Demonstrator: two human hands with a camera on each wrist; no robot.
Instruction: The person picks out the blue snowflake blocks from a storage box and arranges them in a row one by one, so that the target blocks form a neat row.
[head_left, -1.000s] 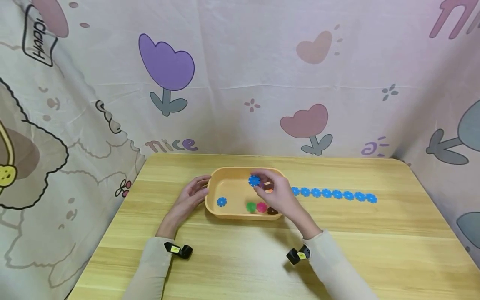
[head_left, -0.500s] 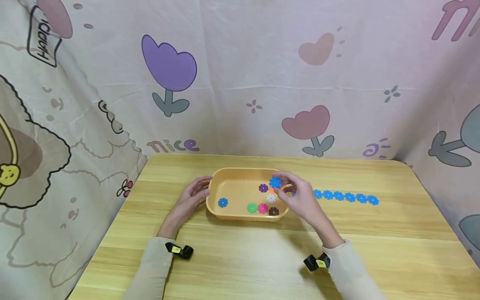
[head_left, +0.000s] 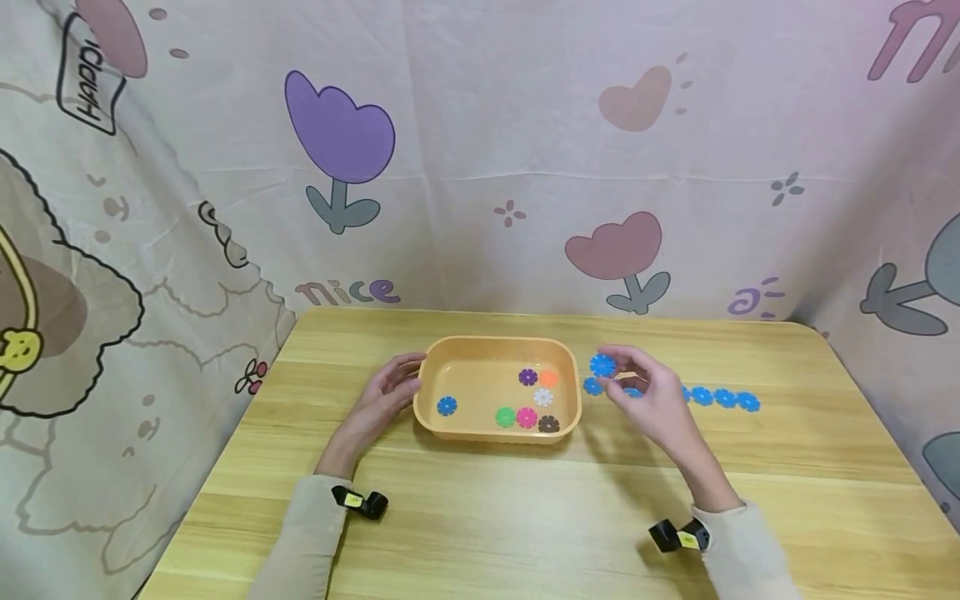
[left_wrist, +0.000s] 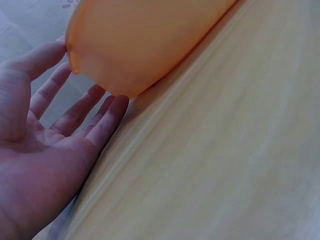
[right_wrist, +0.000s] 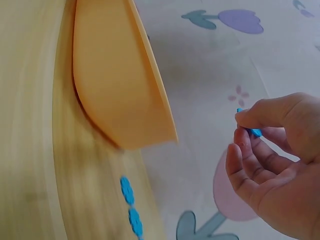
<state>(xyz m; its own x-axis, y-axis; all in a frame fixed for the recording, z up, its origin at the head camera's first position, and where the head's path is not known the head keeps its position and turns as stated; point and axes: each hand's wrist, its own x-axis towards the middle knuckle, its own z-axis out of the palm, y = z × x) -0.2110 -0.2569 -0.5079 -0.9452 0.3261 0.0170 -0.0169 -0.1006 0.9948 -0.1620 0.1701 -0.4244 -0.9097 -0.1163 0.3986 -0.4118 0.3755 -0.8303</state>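
My right hand pinches a blue flower-shaped plastic disc between thumb and fingertips, just right of the yellow tray. Below it runs a row of blue discs on the table, partly hidden by that hand. In the right wrist view the pinched disc is mostly covered by the fingers. My left hand rests against the tray's left end. Its relaxed fingers touch the tray wall in the left wrist view.
Inside the tray lie a blue disc at the left and purple, orange, white, green, pink and brown ones at the right. A printed cloth hangs behind the wooden table.
My right hand has carried the blue disc rightward, from above the tray to over the left end of the row. The left hand has stayed at the tray.
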